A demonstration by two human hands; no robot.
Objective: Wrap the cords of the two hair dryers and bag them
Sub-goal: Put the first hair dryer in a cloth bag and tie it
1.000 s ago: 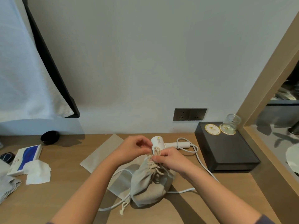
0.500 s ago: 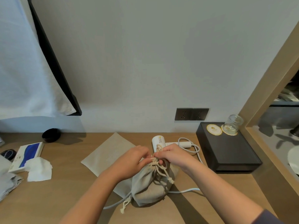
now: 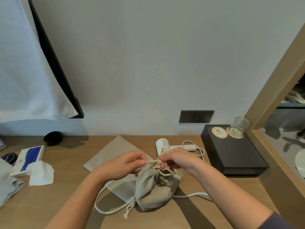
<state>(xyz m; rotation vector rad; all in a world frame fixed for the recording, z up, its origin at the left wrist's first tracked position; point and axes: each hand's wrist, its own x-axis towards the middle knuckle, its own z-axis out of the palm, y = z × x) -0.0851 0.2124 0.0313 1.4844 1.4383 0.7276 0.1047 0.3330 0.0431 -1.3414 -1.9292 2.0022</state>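
Observation:
A filled grey drawstring bag (image 3: 154,189) stands on the wooden table (image 3: 66,199), its neck gathered shut. My left hand (image 3: 127,162) pinches the cream drawstring (image 3: 153,162) on the left of the neck. My right hand (image 3: 177,158) pinches the same cord on the right. Behind my hands lies a white hair dryer (image 3: 162,144), and its white cord (image 3: 189,195) trails loose across the table and around the bag. A second, flat grey bag (image 3: 113,152) lies under and behind the filled one. The filled bag hides its contents.
A black box (image 3: 231,156) with a glass jar (image 3: 239,128) on it stands at the right by a wooden frame. Wall sockets (image 3: 196,116) sit behind. At the left lie a blue-and-white box (image 3: 28,159), a white tissue (image 3: 41,174), a black bowl (image 3: 52,138) and folded cloth.
Both hands have dropped closer to the bag's neck and drawn the drawstring out sideways. The bag's neck looks more tightly cinched.

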